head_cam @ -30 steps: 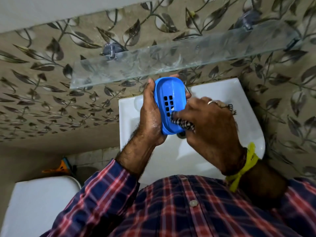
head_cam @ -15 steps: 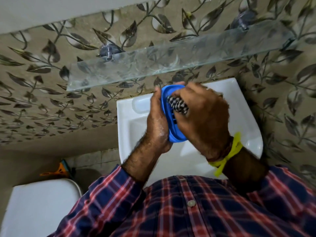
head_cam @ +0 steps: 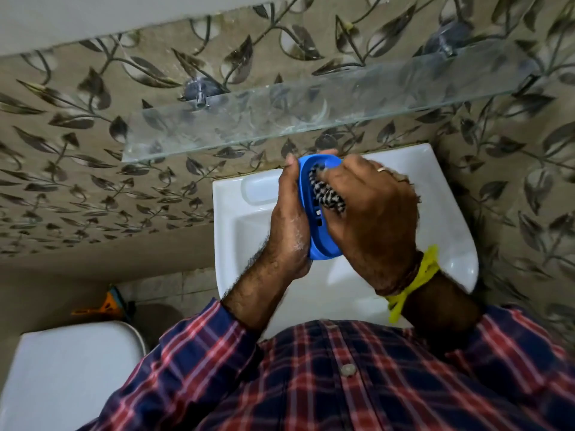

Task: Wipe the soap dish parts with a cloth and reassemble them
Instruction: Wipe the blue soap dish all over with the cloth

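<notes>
Wiping under way: left hand [head_cam: 291, 225] is gripping the blue soap dish part [head_cam: 317, 234], right hand [head_cam: 370, 219] fingers are pinching the cloth [head_cam: 326, 194] inside it; reassembly not yet done.

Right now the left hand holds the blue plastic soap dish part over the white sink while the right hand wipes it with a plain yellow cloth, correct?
Not quite: the head view shows the cloth is black-and-white checked, not plain yellow. The rest holds.

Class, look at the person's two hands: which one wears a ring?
The right hand, which pinches the checked cloth against the blue soap dish part. The left hand, gripping that part, shows no ring.
</notes>
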Motion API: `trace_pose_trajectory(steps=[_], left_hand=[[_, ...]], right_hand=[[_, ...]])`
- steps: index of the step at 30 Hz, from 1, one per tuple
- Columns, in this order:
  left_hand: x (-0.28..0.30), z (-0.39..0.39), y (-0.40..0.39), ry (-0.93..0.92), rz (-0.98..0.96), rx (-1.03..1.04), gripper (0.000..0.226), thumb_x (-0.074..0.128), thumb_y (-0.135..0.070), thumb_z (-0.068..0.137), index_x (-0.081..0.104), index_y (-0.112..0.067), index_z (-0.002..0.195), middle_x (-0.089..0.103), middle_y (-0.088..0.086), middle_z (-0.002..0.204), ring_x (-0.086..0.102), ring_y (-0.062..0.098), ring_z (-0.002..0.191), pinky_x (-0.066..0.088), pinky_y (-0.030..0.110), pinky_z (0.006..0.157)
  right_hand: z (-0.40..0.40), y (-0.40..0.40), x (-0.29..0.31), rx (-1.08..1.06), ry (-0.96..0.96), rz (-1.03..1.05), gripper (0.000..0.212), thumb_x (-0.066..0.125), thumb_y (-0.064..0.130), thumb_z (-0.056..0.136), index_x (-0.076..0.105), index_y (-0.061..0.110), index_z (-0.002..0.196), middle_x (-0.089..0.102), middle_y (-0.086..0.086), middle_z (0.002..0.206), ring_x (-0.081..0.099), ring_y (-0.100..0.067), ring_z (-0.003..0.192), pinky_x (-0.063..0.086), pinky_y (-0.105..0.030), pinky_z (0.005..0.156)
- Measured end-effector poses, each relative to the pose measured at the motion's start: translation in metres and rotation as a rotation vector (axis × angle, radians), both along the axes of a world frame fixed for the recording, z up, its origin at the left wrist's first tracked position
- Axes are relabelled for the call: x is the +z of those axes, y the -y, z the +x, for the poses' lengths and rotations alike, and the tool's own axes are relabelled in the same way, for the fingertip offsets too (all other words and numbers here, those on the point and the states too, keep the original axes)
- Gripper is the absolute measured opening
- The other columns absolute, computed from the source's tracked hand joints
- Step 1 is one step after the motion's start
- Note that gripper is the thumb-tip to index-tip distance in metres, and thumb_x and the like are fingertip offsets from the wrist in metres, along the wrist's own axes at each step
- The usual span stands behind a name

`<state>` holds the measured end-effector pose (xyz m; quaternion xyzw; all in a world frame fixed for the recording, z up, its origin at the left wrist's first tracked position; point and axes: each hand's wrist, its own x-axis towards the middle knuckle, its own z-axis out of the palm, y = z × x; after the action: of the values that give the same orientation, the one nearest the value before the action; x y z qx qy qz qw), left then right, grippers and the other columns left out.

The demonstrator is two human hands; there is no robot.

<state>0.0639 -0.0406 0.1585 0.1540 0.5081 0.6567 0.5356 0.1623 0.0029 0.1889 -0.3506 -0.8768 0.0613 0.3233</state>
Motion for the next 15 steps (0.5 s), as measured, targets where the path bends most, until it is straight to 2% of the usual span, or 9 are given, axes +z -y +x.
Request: trace_pose_trajectory(steps=[3,6,8,11,13,15], left_hand=[[0.001,-0.001,-0.001,-0.014,0.023,-0.027,0.067,0.031,-0.071,0.095,0.072,-0.024,0.12,0.076,0.007,0.106,0.072,0.025,0.098,0.06,0.038,0.079],[0.0,-0.002,-0.001,-0.008,0.02,-0.015,0.071,0.029,-0.071,0.095,0.068,-0.021,0.127,0.074,0.009,0.109,0.071,0.026,0.1,0.059,0.043,0.086],[-0.002,-0.002,0.0,0.002,0.0,-0.012,0.071,0.03,-0.072,0.094,0.069,-0.022,0.126,0.075,0.008,0.107,0.071,0.026,0.097,0.059,0.043,0.085],[-0.002,0.0,-0.001,0.013,-0.004,-0.016,0.063,0.036,-0.073,0.09,0.077,-0.028,0.107,0.075,0.008,0.105,0.071,0.027,0.095,0.055,0.048,0.09],[0.0,0.0,-0.002,0.013,0.006,-0.005,0.06,0.037,-0.069,0.092,0.075,-0.026,0.109,0.072,0.01,0.107,0.067,0.029,0.097,0.05,0.05,0.094],[-0.001,-0.002,-0.002,-0.006,0.009,0.009,0.059,0.036,-0.066,0.095,0.072,-0.024,0.116,0.072,0.011,0.107,0.066,0.028,0.097,0.052,0.048,0.092]], right_hand=[[0.0,-0.002,0.0,-0.052,-0.007,0.012,0.028,0.068,0.004,0.073,0.072,0.005,0.101,0.07,-0.014,0.096,0.066,-0.036,0.081,0.055,-0.046,0.069],[0.006,0.005,-0.008,-0.024,0.146,0.029,0.035,0.07,0.005,0.075,0.07,0.006,0.11,0.069,-0.015,0.098,0.066,-0.038,0.083,0.053,-0.046,0.069],[0.009,0.004,-0.011,-0.017,0.196,-0.011,0.04,0.07,0.007,0.076,0.069,0.008,0.116,0.069,-0.015,0.102,0.065,-0.039,0.085,0.054,-0.048,0.07],[0.004,-0.001,-0.008,-0.125,0.2,-0.003,0.032,0.065,0.01,0.083,0.07,0.011,0.114,0.069,-0.013,0.099,0.064,-0.037,0.084,0.052,-0.046,0.069],[0.0,0.001,-0.005,-0.198,0.227,-0.006,0.027,0.062,0.012,0.087,0.07,0.011,0.112,0.068,-0.011,0.098,0.064,-0.036,0.082,0.05,-0.044,0.069],[-0.001,0.004,-0.004,-0.172,0.259,-0.063,0.027,0.061,0.013,0.089,0.068,0.01,0.115,0.067,-0.012,0.102,0.065,-0.035,0.083,0.052,-0.044,0.069]])
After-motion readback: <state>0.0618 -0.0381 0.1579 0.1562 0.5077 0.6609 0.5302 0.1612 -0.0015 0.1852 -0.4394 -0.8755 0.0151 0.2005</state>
